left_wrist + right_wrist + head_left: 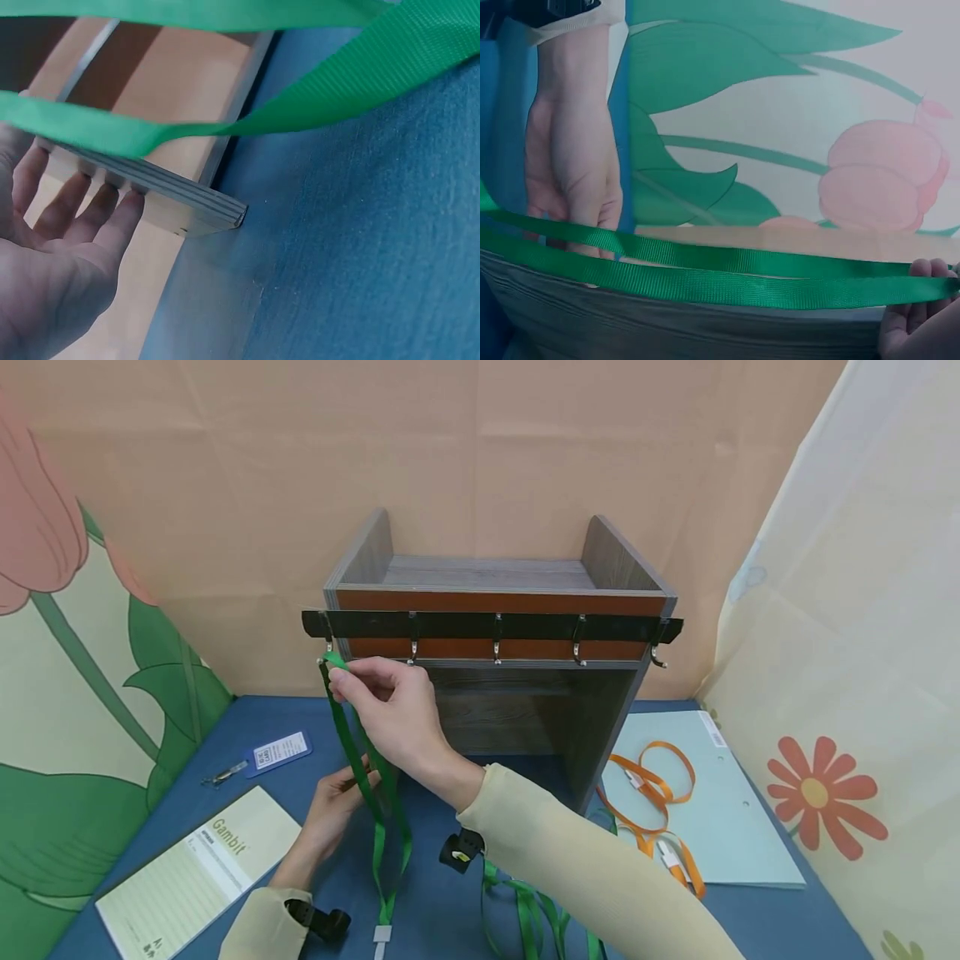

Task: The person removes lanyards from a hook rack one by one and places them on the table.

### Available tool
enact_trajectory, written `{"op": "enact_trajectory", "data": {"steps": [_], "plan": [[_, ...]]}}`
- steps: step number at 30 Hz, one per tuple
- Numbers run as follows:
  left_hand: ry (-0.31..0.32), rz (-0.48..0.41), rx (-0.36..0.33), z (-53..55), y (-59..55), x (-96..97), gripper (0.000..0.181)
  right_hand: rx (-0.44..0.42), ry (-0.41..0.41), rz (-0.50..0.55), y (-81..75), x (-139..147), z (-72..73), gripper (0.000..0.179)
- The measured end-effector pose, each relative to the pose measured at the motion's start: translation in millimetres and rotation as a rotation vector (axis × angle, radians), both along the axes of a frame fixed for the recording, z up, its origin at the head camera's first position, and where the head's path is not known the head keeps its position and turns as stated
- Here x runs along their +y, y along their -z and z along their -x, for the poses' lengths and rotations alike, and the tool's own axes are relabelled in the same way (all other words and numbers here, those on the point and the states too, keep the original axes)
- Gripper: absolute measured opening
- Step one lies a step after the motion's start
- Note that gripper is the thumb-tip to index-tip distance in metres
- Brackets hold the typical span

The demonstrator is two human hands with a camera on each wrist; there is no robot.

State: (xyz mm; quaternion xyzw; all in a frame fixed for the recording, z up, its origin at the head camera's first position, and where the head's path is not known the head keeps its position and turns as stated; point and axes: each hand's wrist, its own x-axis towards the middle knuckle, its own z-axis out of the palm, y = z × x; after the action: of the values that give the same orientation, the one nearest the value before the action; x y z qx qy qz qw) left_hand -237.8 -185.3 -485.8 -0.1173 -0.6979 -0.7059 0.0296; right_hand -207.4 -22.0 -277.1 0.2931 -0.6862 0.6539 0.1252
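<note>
A small grey wood-look shelf (615, 727) carries a black hook rail (457, 625) along its front. My right hand (397, 706) pinches the top of a green lanyard (378, 843) between thumb and fingers, right at the leftmost hook (328, 645). The lanyard's two straps hang down to a pale clip (382, 935). Lower, behind the straps, my left hand (337, 806) holds the front edge of the shelf's left side panel (202, 196); in the left wrist view its fingers lie on the outer face, the thumb partly hidden by the strap.
More green lanyards (536, 910) lie in front of the shelf, partly under my right sleeve. Orange lanyards (652, 802) rest on a pale blue folder (738, 827) at right. At left are a blue card holder (279, 753) with a metal clip and a Gambit notepad (197, 877).
</note>
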Motion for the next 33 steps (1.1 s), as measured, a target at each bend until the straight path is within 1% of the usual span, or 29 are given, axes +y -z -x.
{"op": "enact_trajectory", "data": {"steps": [4,7,9,13,15,19,23,25,29,33], "plan": [[-0.008,-0.013,0.008,-0.2,-0.8,1.2,0.023,0.043,-0.031,0.034,-6.6,2.6,-10.6,0.018],[-0.027,0.007,-0.008,0.9,-1.1,1.9,0.021,0.065,-0.062,0.042,-12.5,5.8,-18.6,0.019],[-0.037,0.02,-0.029,1.8,-1.5,2.2,0.023,0.078,-0.074,0.037,-16.5,8.2,-22.6,0.019],[-0.033,0.024,-0.053,2.1,-3.6,2.8,0.033,0.098,-0.092,0.008,-24.3,15.5,-27.3,0.019],[-0.042,0.033,-0.059,1.8,-4.4,3.2,0.036,0.109,-0.102,0.0,-27.4,20.3,-28.4,0.019],[-0.051,0.017,-0.049,1.1,-3.8,4.4,0.033,0.135,-0.118,0.002,-33.9,32.2,-29.0,0.018],[-0.008,-0.036,-0.017,1.6,-2.0,4.5,0.04,0.172,-0.119,0.009,-41.6,44.4,-27.6,0.017],[0.012,-0.041,-0.01,1.7,-1.8,3.9,0.046,0.192,-0.118,0.014,-45.4,49.5,-26.5,0.016],[0.016,-0.016,-0.029,0.7,-2.9,3.0,0.053,0.209,-0.111,0.013,-51.7,57.4,-24.3,0.016],[0.013,0.008,-0.044,-0.9,-3.3,2.5,0.054,0.213,-0.105,0.009,-55.6,63.7,-22.3,0.015]]}}
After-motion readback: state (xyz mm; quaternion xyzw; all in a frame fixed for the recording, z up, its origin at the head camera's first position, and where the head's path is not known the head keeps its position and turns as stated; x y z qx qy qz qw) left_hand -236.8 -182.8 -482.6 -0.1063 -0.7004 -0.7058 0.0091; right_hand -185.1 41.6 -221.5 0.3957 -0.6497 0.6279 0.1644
